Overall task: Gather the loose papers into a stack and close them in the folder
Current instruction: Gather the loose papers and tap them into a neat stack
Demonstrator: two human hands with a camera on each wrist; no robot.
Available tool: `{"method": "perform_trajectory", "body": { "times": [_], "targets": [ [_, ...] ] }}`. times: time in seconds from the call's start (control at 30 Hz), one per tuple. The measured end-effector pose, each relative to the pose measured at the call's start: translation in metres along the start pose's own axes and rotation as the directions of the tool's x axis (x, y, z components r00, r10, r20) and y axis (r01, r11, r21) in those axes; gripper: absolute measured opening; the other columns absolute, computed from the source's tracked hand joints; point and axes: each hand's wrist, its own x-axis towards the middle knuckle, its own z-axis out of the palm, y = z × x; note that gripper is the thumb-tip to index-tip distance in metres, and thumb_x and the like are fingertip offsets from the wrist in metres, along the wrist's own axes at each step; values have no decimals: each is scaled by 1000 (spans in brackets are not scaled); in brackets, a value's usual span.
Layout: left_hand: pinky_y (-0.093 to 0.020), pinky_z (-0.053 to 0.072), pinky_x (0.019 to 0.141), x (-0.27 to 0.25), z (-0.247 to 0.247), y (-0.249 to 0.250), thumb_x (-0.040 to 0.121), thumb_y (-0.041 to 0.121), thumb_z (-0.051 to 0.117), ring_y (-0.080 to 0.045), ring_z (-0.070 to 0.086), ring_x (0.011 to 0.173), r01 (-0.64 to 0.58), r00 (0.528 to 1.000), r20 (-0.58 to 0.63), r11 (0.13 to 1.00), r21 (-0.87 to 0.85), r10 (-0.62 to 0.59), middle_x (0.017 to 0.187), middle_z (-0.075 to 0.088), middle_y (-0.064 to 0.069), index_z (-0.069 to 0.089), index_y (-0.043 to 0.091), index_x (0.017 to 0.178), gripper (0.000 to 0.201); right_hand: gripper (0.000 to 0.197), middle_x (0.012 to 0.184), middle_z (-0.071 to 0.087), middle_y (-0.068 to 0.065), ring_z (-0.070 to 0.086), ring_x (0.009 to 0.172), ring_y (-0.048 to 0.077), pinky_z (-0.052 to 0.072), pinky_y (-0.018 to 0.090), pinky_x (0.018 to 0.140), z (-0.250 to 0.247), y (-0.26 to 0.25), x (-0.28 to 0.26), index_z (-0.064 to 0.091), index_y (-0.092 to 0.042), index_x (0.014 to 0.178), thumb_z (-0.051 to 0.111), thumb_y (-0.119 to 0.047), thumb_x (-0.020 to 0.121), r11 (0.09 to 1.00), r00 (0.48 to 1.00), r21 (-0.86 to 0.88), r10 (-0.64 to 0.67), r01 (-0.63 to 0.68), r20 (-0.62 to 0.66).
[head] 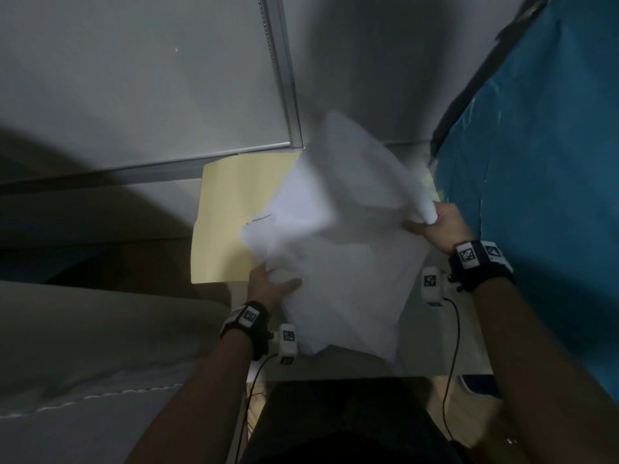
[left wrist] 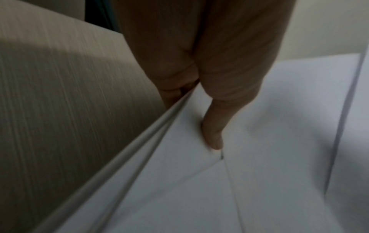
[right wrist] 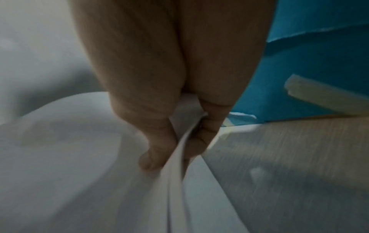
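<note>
While both hands pinch opposite edges, left hand and right hand hold the papers above the open folder; sheets blurred, uneven; folder flat on the desk.

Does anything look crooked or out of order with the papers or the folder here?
Yes. The white paper sheets are not squared: their corners fan out at different angles and one sheet curls upward. The left hand and right hand pinch opposite edges. The pale yellow folder lies open under them.
</note>
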Motion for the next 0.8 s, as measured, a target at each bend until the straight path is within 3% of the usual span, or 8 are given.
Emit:
{"method": "perform_trajectory", "body": {
  "times": [0.1,0.2,0.27,0.4,0.5,0.63,0.73,0.8],
  "targets": [
    [-58,59,105,-4,1,-5,68,0,101,-37,63,129,-69,996,-61,998,13,69,140,63,-8,64,18,130,75,19,77,66,8,59,61,15,42,6,46,9,-2,4,69,-8,81,89,-10,81,996,990,68,-51,60,-134],
    [-51,52,113,-7,7,-5,72,-6,97,-31,52,138,-84,994,-69,996,-23,82,153,48,-6,46,22,154,101,24,88,71,10,67,75,27,52,19,58,21,4,1,73,-3,96,88,-15,82,997,995,74,-15,23,-102],
    [-42,45,117,-9,10,-3,73,7,102,-23,47,141,-64,989,-135,996,-56,56,161,43,-4,32,23,166,118,25,91,71,12,67,79,28,52,26,66,28,2,-5,71,-3,100,87,-15,84,999,1000,34,15,-15,1],
    [-44,34,125,-18,16,5,71,8,103,-29,35,158,-8,975,-224,999,-38,0,177,27,-5,8,24,175,142,22,90,69,11,65,80,26,50,30,72,38,3,-6,74,-1,106,82,-11,89,998,999,49,34,-35,30],
    [-46,28,130,-17,19,0,82,1,94,-31,27,164,-49,977,-211,999,-16,45,182,17,-3,-2,21,176,136,21,86,69,10,64,76,25,45,26,68,39,10,2,73,0,107,78,-14,92,996,988,71,59,-49,-144],
    [-48,19,134,-17,21,-7,98,-1,77,-31,20,167,-51,973,-228,998,-35,42,185,7,-2,-11,26,176,121,33,84,69,8,68,75,30,56,32,67,35,37,3,72,-2,113,80,-21,87,979,932,109,196,-170,-306],
    [-40,16,132,-17,24,-11,103,-5,66,-32,16,169,-73,973,-224,997,-36,63,185,2,-6,-15,22,175,112,43,102,74,10,73,85,30,63,40,73,35,45,-9,69,-8,108,91,-26,76,952,949,157,284,-263,-134],
    [-44,15,136,-12,24,-18,101,-4,66,-32,15,170,-72,974,-220,997,-42,61,185,-1,-5,-18,25,174,115,54,110,71,9,69,94,28,60,39,80,46,40,-20,67,-4,117,95,-21,74,972,973,37,231,-232,20]
  ]
}}
